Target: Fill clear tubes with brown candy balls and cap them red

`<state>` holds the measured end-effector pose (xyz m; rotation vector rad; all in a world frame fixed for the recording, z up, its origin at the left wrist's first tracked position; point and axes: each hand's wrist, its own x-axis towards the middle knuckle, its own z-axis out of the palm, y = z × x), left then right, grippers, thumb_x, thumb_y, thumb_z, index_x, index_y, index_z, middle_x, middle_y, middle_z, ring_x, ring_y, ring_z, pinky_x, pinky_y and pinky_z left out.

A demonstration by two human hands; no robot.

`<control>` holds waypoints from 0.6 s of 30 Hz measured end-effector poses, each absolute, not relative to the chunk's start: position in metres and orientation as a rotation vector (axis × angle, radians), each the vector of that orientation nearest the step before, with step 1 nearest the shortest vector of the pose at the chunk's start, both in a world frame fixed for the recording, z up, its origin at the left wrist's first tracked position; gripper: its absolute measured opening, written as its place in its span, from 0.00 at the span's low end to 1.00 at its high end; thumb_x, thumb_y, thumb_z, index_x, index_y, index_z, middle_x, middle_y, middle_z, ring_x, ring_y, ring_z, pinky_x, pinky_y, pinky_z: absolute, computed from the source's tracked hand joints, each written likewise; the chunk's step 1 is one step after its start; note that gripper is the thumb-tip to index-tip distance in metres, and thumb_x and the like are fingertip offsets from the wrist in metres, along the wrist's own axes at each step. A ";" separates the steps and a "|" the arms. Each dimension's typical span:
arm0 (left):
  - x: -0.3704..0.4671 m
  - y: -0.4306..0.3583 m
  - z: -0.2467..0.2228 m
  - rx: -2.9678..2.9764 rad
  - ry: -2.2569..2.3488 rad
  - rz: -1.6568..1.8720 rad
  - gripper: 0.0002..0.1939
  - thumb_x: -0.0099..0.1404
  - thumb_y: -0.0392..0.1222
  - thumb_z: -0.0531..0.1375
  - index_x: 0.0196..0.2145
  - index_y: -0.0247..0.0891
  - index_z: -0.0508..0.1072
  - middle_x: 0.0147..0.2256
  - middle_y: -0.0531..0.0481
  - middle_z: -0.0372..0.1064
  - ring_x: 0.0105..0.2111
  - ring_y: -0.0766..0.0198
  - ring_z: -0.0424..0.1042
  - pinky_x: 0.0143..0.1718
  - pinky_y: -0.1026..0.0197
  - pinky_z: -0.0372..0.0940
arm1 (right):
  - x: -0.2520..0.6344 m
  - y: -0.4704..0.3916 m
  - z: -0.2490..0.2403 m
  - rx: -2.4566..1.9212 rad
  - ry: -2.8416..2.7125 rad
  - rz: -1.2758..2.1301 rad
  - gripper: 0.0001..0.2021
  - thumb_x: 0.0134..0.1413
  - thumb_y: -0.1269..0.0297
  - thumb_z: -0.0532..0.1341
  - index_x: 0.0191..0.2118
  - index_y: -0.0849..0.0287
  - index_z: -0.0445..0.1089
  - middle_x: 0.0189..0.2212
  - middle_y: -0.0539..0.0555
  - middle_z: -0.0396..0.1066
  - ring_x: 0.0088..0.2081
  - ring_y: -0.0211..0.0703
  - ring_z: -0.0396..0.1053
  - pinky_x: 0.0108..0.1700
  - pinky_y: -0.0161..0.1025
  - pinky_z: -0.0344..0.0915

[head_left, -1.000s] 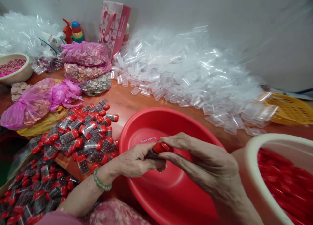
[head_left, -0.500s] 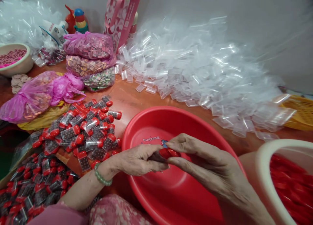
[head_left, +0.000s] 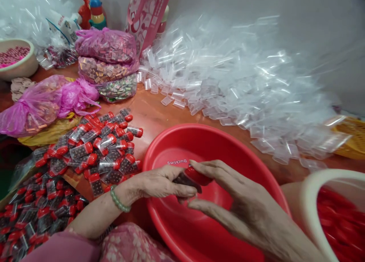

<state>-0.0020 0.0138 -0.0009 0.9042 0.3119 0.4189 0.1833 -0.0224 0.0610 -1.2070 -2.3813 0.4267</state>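
Over the red basin [head_left: 216, 131], my left hand [head_left: 159, 184] pinches a small clear case with dark contents [head_left: 186, 182] between thumb and fingers. A red cap [head_left: 198, 176] sits on the end of the case facing my right hand. My right hand [head_left: 242, 193] is open, its index finger lying along the cap and its thumb spread away below. Left of the basin, many similar red-capped cases [head_left: 107, 142] lie heaped on the table, with more in a box [head_left: 42, 216] nearer me. A white tub of red caps [head_left: 339, 216] stands at the right.
Clear plastic sleeves [head_left: 234, 75] are piled along the wall. Pink bags of small pieces [head_left: 107, 45] are stacked at the back left, near a white bowl [head_left: 31, 62]. A patterned bag [head_left: 145, 18] stands behind them. A yellow basket [head_left: 353, 136] is at the right edge.
My right thumb and fingers have spread apart from their pinch on the red cap. The case has turned in my left hand, showing more of the cap. The camera view has shifted slightly.
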 end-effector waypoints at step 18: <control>0.010 -0.036 0.000 0.568 0.459 0.562 0.24 0.38 0.53 0.75 0.24 0.33 0.72 0.24 0.52 0.67 0.26 0.68 0.65 0.32 0.64 0.59 | 0.152 -0.050 0.049 -0.948 -2.534 -0.387 0.28 0.55 0.63 0.56 0.58 0.75 0.57 0.33 0.65 0.71 0.34 0.52 0.70 0.35 0.46 0.68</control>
